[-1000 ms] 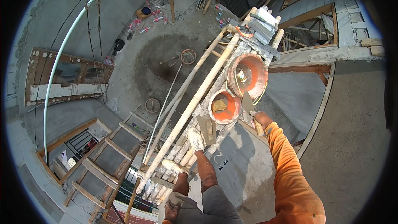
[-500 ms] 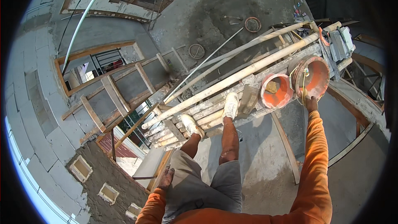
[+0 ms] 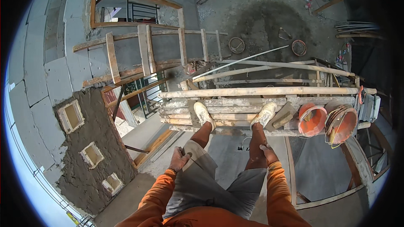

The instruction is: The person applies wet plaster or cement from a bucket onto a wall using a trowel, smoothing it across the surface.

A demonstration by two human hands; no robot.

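My left hand [image 3: 179, 159] is beside my left knee, at the hem of the grey shorts [image 3: 198, 185]. Its fingers are loosely bent, the thumb stands apart, and I see nothing in it. My right hand [image 3: 269, 154] lies against my right leg near the knee, fingers stretched along the skin and holding nothing visible. Farther right, two orange mortar-stained buckets stand side by side on the scaffold: a nearer-to-me one [image 3: 312, 121] and one with stacked rims [image 3: 341, 125], its wire handle hanging down at the front.
I stand on a narrow platform of poles [image 3: 235, 117], with a thick bamboo rail [image 3: 261, 92] along its far side. A wooden ladder frame [image 3: 145, 49] is at left, beside a wall with freshly mortared openings [image 3: 92, 154]. Grey blocks [image 3: 369, 107] lie at the platform's right end; the ground is far below.
My right hand has let go of the bucket at the right and come back to my right leg. My left hand has shifted from the thigh toward the knee. The view has turned.
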